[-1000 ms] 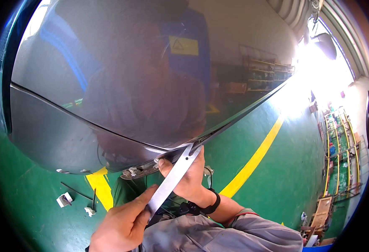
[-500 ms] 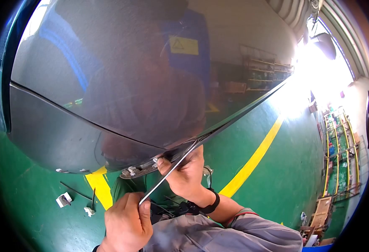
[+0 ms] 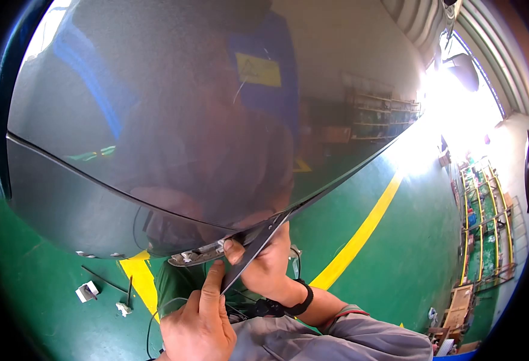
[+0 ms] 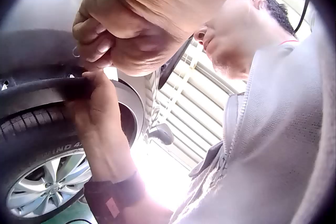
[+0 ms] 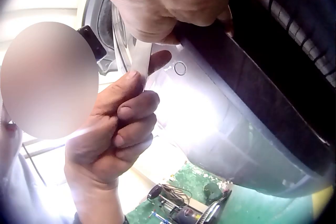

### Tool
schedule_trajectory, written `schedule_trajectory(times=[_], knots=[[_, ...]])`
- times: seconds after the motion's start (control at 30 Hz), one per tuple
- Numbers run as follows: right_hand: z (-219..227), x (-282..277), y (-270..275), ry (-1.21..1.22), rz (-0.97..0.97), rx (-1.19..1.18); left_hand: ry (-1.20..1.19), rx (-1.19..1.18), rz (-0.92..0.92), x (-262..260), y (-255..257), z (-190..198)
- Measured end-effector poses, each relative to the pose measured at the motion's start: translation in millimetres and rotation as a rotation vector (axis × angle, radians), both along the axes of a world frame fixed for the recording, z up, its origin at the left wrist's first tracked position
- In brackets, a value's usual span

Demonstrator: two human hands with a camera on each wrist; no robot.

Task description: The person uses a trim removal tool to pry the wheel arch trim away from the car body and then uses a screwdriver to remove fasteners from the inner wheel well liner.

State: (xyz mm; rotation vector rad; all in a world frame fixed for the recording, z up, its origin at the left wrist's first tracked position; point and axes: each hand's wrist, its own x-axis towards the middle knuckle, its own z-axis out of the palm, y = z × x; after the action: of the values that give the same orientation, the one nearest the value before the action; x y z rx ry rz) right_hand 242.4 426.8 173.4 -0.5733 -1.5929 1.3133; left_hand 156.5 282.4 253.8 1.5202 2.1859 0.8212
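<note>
In the head view my left hand (image 3: pixel 198 328) grips the near end of a flat metal bar (image 3: pixel 251 253), its index finger stretched along it. The bar slants up to the grey car's lower panel edge, where its holed far end sits at the gap. My right hand (image 3: pixel 265 268), with a black band at the wrist, holds the wheel-arch edge beside the bar's far end. In the right wrist view, its fingers curl over the dark wheel-arch trim (image 5: pixel 247 77). The left wrist view shows both hands close together above the tire (image 4: pixel 31 129).
A large glossy grey car panel (image 3: pixel 186 120) fills the upper head view. On the green floor (image 3: pixel 348 210) lie a small white box (image 3: pixel 86 292) and thin dark rods. A yellow line (image 3: pixel 360 240) crosses the floor; a rack (image 3: pixel 487 222) stands at right.
The bar has rolled from its bright flat face, through edge-on, to a dark face. My left hand has shifted right and turned over it, index finger now extended. The right hand stays at the arch edge.
</note>
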Motion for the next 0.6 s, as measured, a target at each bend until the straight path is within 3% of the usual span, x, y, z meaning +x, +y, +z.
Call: schedule_trajectory(times=[0.17, 0.23, 0.6], knots=[[3.4, -4.0, -0.5, -0.015, -0.081, 0.047, 0.064, -0.032, 0.043, 5.4, 0.2, 8.3], [0.6, 0.9, -0.1, -0.062, 0.001, 0.069, 0.066, -0.053, 0.047, 5.7, 0.7, 8.1], [-1.4, 1.4, 0.1, -0.061, 0.034, 0.078, 0.049, 0.077, 0.091, 6.5, 1.1, -8.1]])
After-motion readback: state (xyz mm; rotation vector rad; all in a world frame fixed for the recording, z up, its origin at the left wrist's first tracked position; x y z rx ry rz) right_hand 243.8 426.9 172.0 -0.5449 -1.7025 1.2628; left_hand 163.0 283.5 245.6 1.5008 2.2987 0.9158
